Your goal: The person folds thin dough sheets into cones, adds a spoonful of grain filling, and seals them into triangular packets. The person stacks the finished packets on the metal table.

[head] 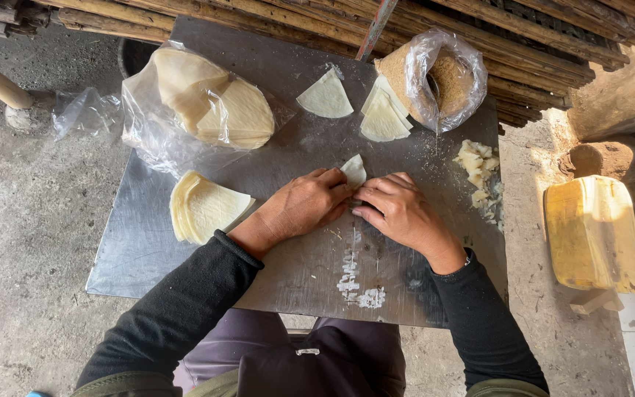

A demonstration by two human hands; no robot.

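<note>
between both hands' fingers (343,192) sits the folded dough wrapper (354,170).

Soft daylight, sun patch at right, sharp focus, slight wide-angle edge bending.

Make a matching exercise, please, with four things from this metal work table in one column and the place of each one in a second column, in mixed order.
Things:
1. small folded white dough piece
2. clear plastic bag of brown crumbs
3. loose stack of pale yellow wrapper sheets
4. yellow plastic jerrycan

Places:
A. on the ground to the right of the grey metal table
B. at the far right corner of the table
C. between the fingertips of the left hand and the right hand
D. on the table, left of the left hand

Pairs: 1-C, 2-B, 3-D, 4-A
</note>
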